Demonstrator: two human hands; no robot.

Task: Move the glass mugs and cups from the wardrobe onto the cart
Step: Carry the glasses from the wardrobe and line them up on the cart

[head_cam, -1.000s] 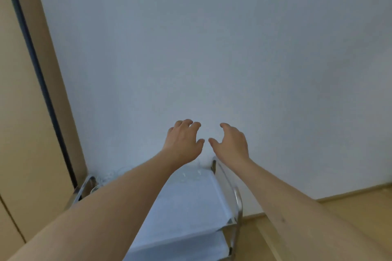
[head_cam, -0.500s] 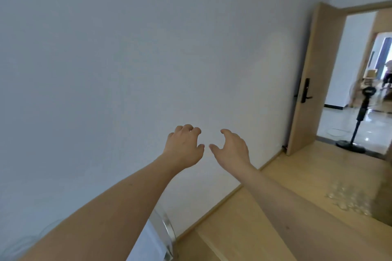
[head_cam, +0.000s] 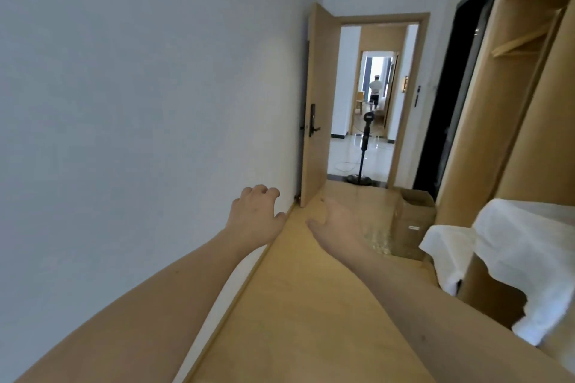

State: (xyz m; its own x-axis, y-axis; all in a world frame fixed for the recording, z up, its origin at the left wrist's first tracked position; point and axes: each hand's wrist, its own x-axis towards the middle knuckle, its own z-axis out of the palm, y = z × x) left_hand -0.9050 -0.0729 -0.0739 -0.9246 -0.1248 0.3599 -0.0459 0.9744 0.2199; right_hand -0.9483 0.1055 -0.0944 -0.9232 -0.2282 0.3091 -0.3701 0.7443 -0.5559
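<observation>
Left of the wardrobe [head_cam: 525,96], both hands, left [head_cam: 255,219] and right [head_cam: 337,227], hang empty with fingers loosely curled, probably ready to fetch another glass.

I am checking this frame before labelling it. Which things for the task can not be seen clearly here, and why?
- Cart: not in the head view at all.
- Glassware on the floor beside the cardboard box: blurred, partly behind the right hand; count and type unreadable.
- Wardrobe: cut off by the right edge; a white cloth covers its lower shelf, no glasses visible.
- Left hand: loosely curled, holds nothing.
</observation>
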